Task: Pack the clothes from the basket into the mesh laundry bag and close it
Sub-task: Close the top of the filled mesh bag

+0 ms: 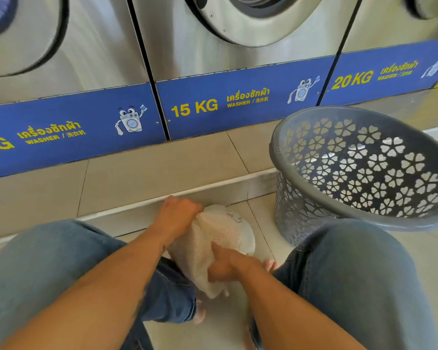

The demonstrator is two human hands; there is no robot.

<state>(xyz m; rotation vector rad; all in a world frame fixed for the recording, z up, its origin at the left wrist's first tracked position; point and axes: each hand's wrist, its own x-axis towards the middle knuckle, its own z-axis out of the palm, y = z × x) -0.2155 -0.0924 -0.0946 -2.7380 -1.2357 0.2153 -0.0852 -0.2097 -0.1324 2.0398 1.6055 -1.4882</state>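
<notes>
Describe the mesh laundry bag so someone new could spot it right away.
Start at the 15 KG washer and drop to the floor in front of it. Between the person's knees lies the mesh laundry bag, gripped by both hands; it alone is soft, cream netting, unlike the rigid grey basket.

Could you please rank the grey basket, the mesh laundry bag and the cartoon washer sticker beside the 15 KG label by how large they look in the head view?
Largest to smallest, as they appear:
1. grey basket
2. mesh laundry bag, partly covered by both hands, so its full extent is unsure
3. cartoon washer sticker, which is farther from the camera
</notes>
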